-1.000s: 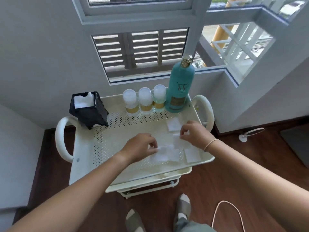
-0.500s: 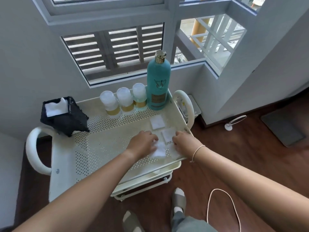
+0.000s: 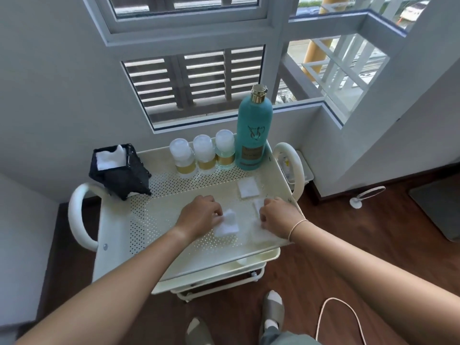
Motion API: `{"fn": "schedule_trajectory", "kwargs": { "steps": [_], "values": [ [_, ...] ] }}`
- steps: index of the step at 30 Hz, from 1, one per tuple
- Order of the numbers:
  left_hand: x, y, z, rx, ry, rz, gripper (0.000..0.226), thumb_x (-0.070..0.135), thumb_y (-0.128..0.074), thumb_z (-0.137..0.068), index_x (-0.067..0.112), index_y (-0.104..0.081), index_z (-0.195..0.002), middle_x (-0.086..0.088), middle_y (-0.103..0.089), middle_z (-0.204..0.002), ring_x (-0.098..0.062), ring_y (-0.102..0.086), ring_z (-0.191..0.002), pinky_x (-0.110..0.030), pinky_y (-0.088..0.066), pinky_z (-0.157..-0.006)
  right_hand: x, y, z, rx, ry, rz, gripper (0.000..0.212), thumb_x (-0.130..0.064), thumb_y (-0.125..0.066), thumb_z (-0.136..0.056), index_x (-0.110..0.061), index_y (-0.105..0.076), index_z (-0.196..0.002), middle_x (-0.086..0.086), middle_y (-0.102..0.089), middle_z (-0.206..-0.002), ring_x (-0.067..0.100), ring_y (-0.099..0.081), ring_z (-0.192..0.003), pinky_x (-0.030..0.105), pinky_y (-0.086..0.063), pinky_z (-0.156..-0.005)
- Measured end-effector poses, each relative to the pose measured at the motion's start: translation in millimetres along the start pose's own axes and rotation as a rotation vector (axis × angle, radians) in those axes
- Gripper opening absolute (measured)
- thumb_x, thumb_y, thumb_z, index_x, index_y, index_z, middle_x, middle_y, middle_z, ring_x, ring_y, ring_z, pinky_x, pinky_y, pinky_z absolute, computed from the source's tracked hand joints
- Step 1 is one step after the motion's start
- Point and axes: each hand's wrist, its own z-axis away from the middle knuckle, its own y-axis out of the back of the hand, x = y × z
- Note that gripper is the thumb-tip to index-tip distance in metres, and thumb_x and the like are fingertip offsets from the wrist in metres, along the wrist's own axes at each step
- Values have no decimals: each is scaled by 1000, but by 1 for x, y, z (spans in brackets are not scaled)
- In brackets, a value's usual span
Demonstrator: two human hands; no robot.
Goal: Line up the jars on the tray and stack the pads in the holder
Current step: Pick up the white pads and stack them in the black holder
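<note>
Three clear jars with gold bands stand in a row at the back of the cream perforated tray, next to a tall teal bottle. A black holder with white pads inside sits at the tray's back left corner. Loose white pads lie at the tray's right front. My left hand pinches a white pad, its edge lifted. My right hand is curled over other pads near the right rim. One more pad lies alone farther back.
The tray tops a white cart with looped handles at both ends and a lower shelf. A wall and louvred window stand right behind it. On the dark wood floor are my feet, a white cord and a small white stand.
The view shifted across the frames. Both hands drew the scattered pads together at the right front, and my left hand now lifts one pad's edge.
</note>
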Motion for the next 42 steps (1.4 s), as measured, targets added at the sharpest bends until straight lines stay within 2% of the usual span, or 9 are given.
{"fn": "schedule_trajectory", "kwargs": {
  "steps": [4,9,15,19,23,29,32,39,42],
  "values": [
    [-23,46,13,119,17,-13,19,35,-59,-86,19,-68,-91,1,-63,-98,-18,-51,-96,-31,-44,-72,-29,29,-16,100,86,-125,19,-24,-56,-85,-12,-67,-94,9,-58,-106,26,-52,-100,32,-44,-75],
    [-51,120,32,300,68,-17,17,33,-63,-84,19,-70,-88,3,-57,-85,-16,-47,-83,-32,-43,-67,-72,71,-41,199,194,-214,19,-25,-59,-84,-12,-68,-93,9,-60,-104,26,-56,-92,38,-51,-80],
    [-99,188,47,461,134,-128,11,28,-66,-83,19,-71,-85,6,-53,-82,-15,-43,-83,-30,-36,-68,-119,102,-65,273,264,-299,18,-23,-58,-85,-10,-68,-92,11,-62,-103,28,-59,-86,36,-49,-76],
    [-125,210,38,439,186,-192,11,28,-63,-84,20,-72,-85,0,-57,-86,-17,-44,-87,-31,-37,-70,-139,110,-76,282,287,-305,18,-24,-58,-85,-11,-69,-90,10,-61,-104,26,-57,-87,32,-44,-72],
    [-136,215,21,357,207,-257,14,29,-62,-85,20,-71,-88,-4,-59,-94,-23,-47,-98,-32,-38,-71,-148,114,-87,297,296,-313,17,-23,-59,-85,-11,-69,-89,7,-62,-104,17,-51,-77,24,-35,-66],
    [-147,203,7,229,205,-284,15,28,-60,-86,19,-71,-90,-3,-57,-94,-24,-46,-101,-30,-36,-71,-154,121,-98,325,309,-317,17,-22,-60,-84,-9,-69,-90,10,-63,-101,24,-58,-85,24,-36,-68],
    [-153,195,7,183,199,-267,14,26,-58,-86,21,-71,-88,4,-49,-87,-23,-46,-100,-30,-34,-69,-158,125,-103,330,328,-312,17,-22,-60,-85,-9,-69,-91,9,-63,-101,20,-54,-80,25,-38,-67],
    [-162,188,10,222,206,-193,16,29,-59,-86,20,-72,-91,1,-53,-89,-19,-44,-95,-31,-36,-70,-183,141,-118,352,379,-307,17,-22,-60,-85,-10,-68,-92,8,-62,-102,15,-50,-78,24,-38,-69],
    [-167,188,16,280,227,-98,17,30,-59,-86,22,-71,-95,1,-53,-92,-17,-42,-94,-30,-38,-75,-199,150,-126,345,403,-310,15,-20,-60,-84,-9,-68,-91,9,-62,-103,20,-55,-85,29,-46,-75]
  ]
}}
